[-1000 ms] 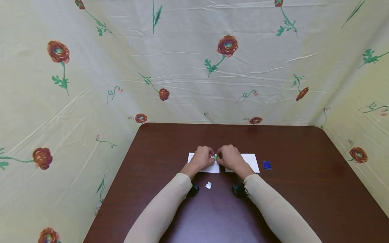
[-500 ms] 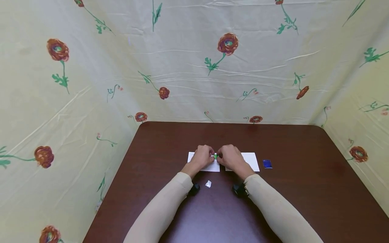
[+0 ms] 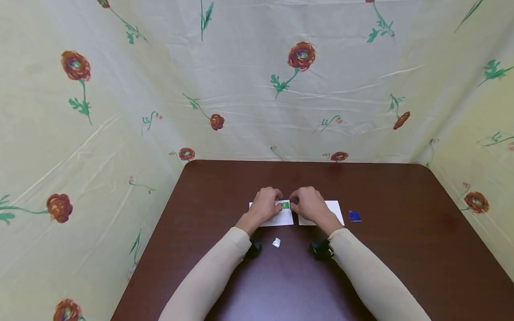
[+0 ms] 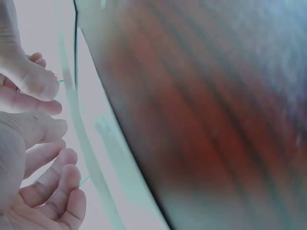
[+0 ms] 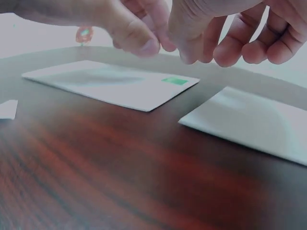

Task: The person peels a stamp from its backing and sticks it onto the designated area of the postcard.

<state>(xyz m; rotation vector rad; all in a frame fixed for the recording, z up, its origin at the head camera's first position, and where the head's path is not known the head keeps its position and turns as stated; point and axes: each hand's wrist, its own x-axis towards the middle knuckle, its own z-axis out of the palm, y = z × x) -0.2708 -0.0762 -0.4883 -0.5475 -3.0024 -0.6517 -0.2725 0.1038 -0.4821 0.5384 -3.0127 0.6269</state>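
A small green square sticker point(image 3: 285, 205) lies flat near the upper right corner of the left white paper rectangle point(image 3: 283, 218). My left hand point(image 3: 264, 206) is over that paper, its thumb tip at the sticker's left side in the head view. My right hand point(image 3: 310, 206) hovers over the gap and the second white paper rectangle point(image 3: 335, 210), fingers loosely bent. In the right wrist view both hands hang above the papers, fingertips close together, and the sticker point(image 5: 175, 81) shows uncovered below them. Nothing shows between the fingers of either hand.
A small blue square packet point(image 3: 355, 216) lies right of the papers. A crumpled white scrap point(image 3: 276, 242) sits nearer to me on the brown table point(image 3: 385, 267). A flowered curtain point(image 3: 241, 89) surrounds the table's far side and flanks.
My hands have moved slightly apart and up from the green sticker, which now shows as a full flat square. The left paper has shifted slightly to the right.
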